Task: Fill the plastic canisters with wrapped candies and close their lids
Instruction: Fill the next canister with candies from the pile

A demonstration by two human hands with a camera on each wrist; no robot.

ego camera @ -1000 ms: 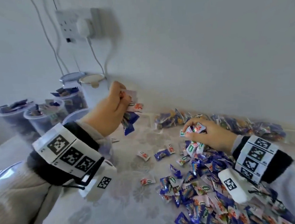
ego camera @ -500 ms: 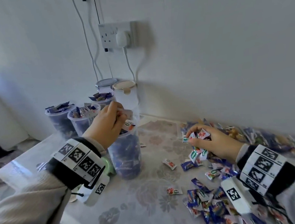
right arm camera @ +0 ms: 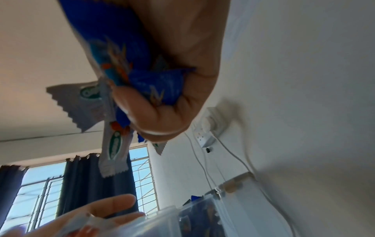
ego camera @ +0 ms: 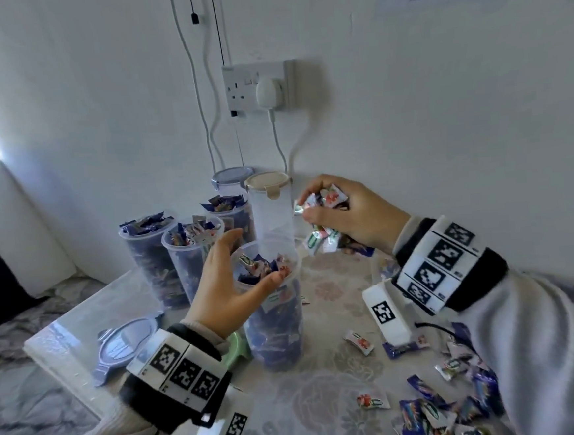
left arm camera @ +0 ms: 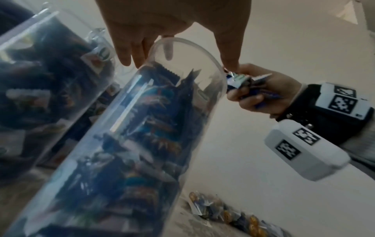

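Observation:
The near clear canister (ego camera: 277,328) stands upright, filled almost to the rim with wrapped candies. My left hand (ego camera: 252,257) is open at its mouth, fingers on the far side and thumb on the near rim; the left wrist view shows the straight fingers (left arm camera: 129,59) spread around the canister (left arm camera: 142,128). My right hand (ego camera: 312,212) hovers up and to the right of the rim, gripping a handful of wrapped candies (ego camera: 325,197). The right wrist view shows blue and white wrappers (right arm camera: 91,99) sticking out of the fist (right arm camera: 154,102).
Three open, heaped canisters (ego camera: 192,259) stand back left. Behind the near one are an empty beige-lidded canister (ego camera: 271,211) and a blue-lidded one (ego camera: 231,178). A blue lid (ego camera: 124,343) lies near the table's left edge. Loose candies (ego camera: 431,412) cover the right. Cables hang from the socket (ego camera: 258,89).
My left hand has dropped its candies at the canister mouth and opened. My right hand has lifted a handful off the pile and carried it left toward the canister.

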